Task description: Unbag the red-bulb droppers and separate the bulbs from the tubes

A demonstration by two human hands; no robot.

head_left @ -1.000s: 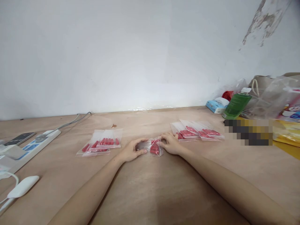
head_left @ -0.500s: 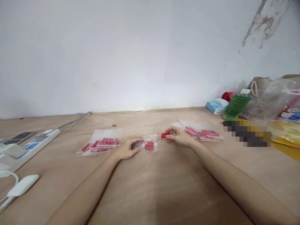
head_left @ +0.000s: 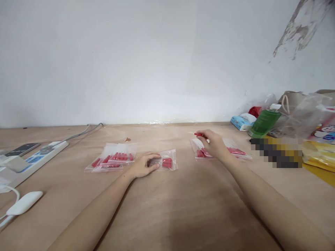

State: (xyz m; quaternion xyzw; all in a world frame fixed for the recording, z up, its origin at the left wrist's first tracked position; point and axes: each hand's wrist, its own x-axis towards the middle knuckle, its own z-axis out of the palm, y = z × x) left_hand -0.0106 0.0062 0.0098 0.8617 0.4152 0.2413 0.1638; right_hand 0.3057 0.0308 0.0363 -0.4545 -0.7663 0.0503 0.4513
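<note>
Facing you is the white wall, marked by a peeled patch at upper right. Below it extends the wood-toned tabletop, shadowed between your forearms. At its right end are a clear plastic bag, a yellow package, a green bottle with a white cap and a blue tissue pack. At its left end are a white power strip, connected to a grey cable, and a dark phone behind it.

Your forearms enter from the lower corners and converge toward the centre. Your right hand is raised over the right-hand stack of zip bags; its thumb and fingers pinch a red-handled piece, thin end pointing left. Your left hand lies low, thumb and fingers spread about the left end of the central zip bag; whether they press it down cannot be told. This bag lies flat on the tabletop, containing several red pieces. Left of that hand, the left-hand stack of zip bags holds similar pieces.

Lettering on the printed package at the right edge is too indistinct to read. Print on the tissue pack is too small.
</note>
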